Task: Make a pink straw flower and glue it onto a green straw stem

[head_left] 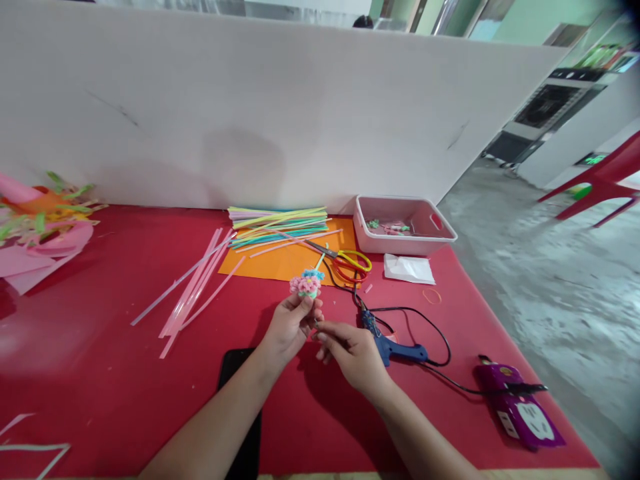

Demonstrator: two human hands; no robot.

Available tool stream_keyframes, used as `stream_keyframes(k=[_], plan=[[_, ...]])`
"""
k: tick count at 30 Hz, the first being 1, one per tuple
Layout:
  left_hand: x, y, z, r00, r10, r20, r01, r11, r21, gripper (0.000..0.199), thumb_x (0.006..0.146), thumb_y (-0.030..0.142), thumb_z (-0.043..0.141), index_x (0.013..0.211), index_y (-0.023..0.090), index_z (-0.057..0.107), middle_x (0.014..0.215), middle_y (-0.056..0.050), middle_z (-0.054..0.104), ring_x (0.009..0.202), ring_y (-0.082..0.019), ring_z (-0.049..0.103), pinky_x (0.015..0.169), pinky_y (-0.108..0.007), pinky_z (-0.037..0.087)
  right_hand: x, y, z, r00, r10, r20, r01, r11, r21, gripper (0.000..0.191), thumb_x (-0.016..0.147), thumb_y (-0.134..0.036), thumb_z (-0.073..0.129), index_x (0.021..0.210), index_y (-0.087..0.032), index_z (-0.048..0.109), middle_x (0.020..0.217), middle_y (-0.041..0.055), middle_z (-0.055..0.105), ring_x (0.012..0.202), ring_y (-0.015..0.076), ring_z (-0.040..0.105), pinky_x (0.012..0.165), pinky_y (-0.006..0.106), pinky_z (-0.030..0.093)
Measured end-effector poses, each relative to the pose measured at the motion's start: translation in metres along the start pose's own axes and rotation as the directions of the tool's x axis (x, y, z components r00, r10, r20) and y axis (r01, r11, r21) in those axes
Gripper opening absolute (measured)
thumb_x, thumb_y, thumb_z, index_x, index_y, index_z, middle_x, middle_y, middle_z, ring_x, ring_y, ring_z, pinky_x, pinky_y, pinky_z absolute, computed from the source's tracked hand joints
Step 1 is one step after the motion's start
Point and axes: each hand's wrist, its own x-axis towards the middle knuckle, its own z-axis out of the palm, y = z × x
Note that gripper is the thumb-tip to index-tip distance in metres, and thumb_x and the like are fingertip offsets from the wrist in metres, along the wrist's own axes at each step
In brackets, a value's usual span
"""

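Note:
My left hand (293, 327) is closed around the base of a small bunch of fuzzy flowers (306, 285), pink in front with a blue one behind and a pale green stem sticking up. Just below the bunch, my right hand (350, 350) pinches at something small and dark beside the left fingers; it is too small to name. A blue glue gun (400, 351) lies right of my right hand. Scissors (345, 261) with yellow and red handles rest beyond the flowers, partly over an orange sheet (270, 265).
Colored pipe cleaners (285, 225) lie at the back, pink strips (193, 293) to the left. A pink basket (405, 243), white packet (410, 269) and purple power strip (523, 407) with cable are on the right. A black phone (240, 413) lies under my left forearm.

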Motion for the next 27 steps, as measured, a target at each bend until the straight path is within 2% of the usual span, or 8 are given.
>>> stream_keyframes(k=[6, 11, 17, 19, 21, 24, 25, 27], plan=[[0.004, 0.0, 0.002, 0.998, 0.052, -0.022, -0.053, 0.998, -0.029, 0.034, 0.054, 0.027, 0.093, 0.075, 0.015, 0.069, 0.07, 0.001, 0.073, 0.06, -0.009, 0.066, 0.063, -0.022, 0.056, 0.001, 0.002, -0.004, 0.989, -0.135, -0.059, 0.117, 0.963, -0.242, 0.025, 0.088, -0.025, 0.058, 0.107, -0.022, 0.075, 0.086, 0.0073, 0.078, 0.07, 0.0208, 0.073, 0.068, 0.031, 0.057], [0.002, -0.001, 0.005, 0.998, 0.063, -0.025, -0.062, 0.996, 0.064, 0.04, 0.051, 0.02, 0.093, 0.087, 0.013, 0.076, 0.077, -0.004, 0.077, 0.065, -0.011, 0.068, 0.069, -0.024, 0.056, 0.002, 0.008, -0.006, 0.975, -0.204, -0.086, 0.162, 0.921, -0.353, 0.027, 0.091, -0.025, 0.052, 0.108, -0.02, 0.073, 0.083, 0.0087, 0.077, 0.069, 0.0217, 0.072, 0.07, 0.034, 0.058], [0.005, -0.005, 0.0, 0.994, 0.101, -0.035, -0.092, 0.974, 0.206, 0.04, 0.054, 0.034, 0.092, 0.083, 0.012, 0.076, 0.074, -0.005, 0.076, 0.062, -0.012, 0.066, 0.07, -0.028, 0.056, 0.001, 0.006, -0.009, 0.964, -0.258, -0.058, 0.211, 0.883, -0.419, 0.028, 0.093, -0.021, 0.047, 0.108, -0.02, 0.07, 0.079, 0.0069, 0.076, 0.065, 0.0187, 0.071, 0.067, 0.03, 0.057], [0.006, -0.007, -0.004, 0.991, 0.135, -0.017, -0.125, 0.954, 0.274, 0.039, 0.059, 0.036, 0.09, 0.085, 0.012, 0.074, 0.077, -0.005, 0.075, 0.066, -0.014, 0.066, 0.074, -0.032, 0.057, 0.001, 0.003, -0.01, 0.965, -0.26, -0.042, 0.217, 0.876, -0.431, 0.026, 0.094, -0.021, 0.047, 0.107, -0.019, 0.069, 0.081, 0.0068, 0.076, 0.067, 0.0183, 0.071, 0.065, 0.028, 0.056], [0.005, -0.01, -0.008, 0.985, 0.173, 0.015, -0.166, 0.918, 0.36, 0.037, 0.075, 0.037, 0.08, 0.1, 0.012, 0.07, 0.094, -0.007, 0.073, 0.08, -0.018, 0.069, 0.08, -0.038, 0.057, 0.001, -0.001, -0.013, 0.965, -0.262, -0.032, 0.221, 0.868, -0.445, 0.024, 0.093, -0.02, 0.048, 0.105, -0.02, 0.069, 0.087, 0.0075, 0.077, 0.075, 0.019, 0.073, 0.069, 0.028, 0.056], [0.0, -0.011, -0.011, 0.97, 0.224, 0.097, -0.242, 0.843, 0.48, 0.03, 0.094, 0.033, 0.061, 0.119, 0.016, 0.061, 0.119, -0.009, 0.065, 0.099, -0.022, 0.066, 0.084, -0.043, 0.057, 0.002, -0.006, -0.017, 0.958, -0.285, -0.025, 0.239, 0.847, -0.475, 0.025, 0.09, -0.018, 0.05, 0.106, -0.021, 0.068, 0.102, 0.0097, 0.076, 0.094, 0.0232, 0.072, 0.083, 0.034, 0.055], [-0.003, -0.01, -0.011, 0.962, 0.242, 0.129, -0.274, 0.817, 0.507, 0.027, 0.093, 0.033, 0.061, 0.113, 0.016, 0.064, 0.115, -0.009, 0.066, 0.097, -0.021, 0.065, 0.083, -0.041, 0.056, 0.003, -0.007, -0.018, 0.954, -0.299, -0.025, 0.25, 0.838, -0.485, 0.026, 0.087, -0.016, 0.051, 0.106, -0.021, 0.069, 0.105, 0.0105, 0.075, 0.1, 0.025, 0.07, 0.088, 0.036, 0.054], [-0.01, -0.008, -0.009, 0.939, 0.285, 0.195, -0.345, 0.769, 0.538, 0.021, 0.081, 0.035, 0.074, 0.087, 0.015, 0.072, 0.095, -0.007, 0.07, 0.085, -0.02, 0.065, 0.078, -0.035, 0.054, 0.003, -0.007, -0.019, 0.943, -0.33, -0.033, 0.271, 0.824, -0.497, 0.025, 0.081, -0.015, 0.054, 0.099, -0.02, 0.071, 0.104, 0.0116, 0.074, 0.102, 0.0277, 0.068, 0.09, 0.039, 0.053]])
